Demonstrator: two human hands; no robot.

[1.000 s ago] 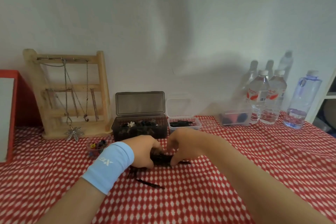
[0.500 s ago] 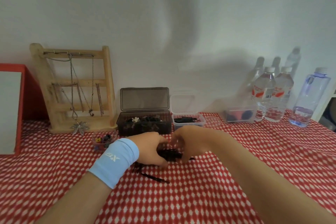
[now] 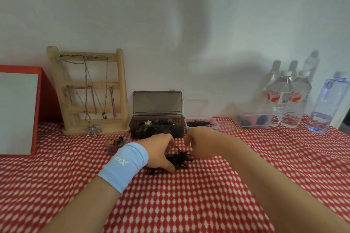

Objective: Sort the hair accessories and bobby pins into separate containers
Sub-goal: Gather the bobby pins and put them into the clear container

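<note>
A heap of black bobby pins lies on the red checked tablecloth. My left hand, with a light blue wristband, curls round the heap's left side, thumb low against the cloth. My right hand curls its fingers onto the heap's right edge. One pin sticks up between the two hands. Behind them stands an open dark grey box of hair accessories with a white flower piece on top. Right of it, a small clear tub holds bobby pins.
A small clear cup of coloured bits sits left of my left wrist. A wooden jewellery stand and a red box are at the back left. A clear tub and water bottles are at the back right.
Both hands have drawn the pins into a tighter heap; the loose pins that lay nearer to me are now tucked under my left hand. The view has shifted a little to the left.
</note>
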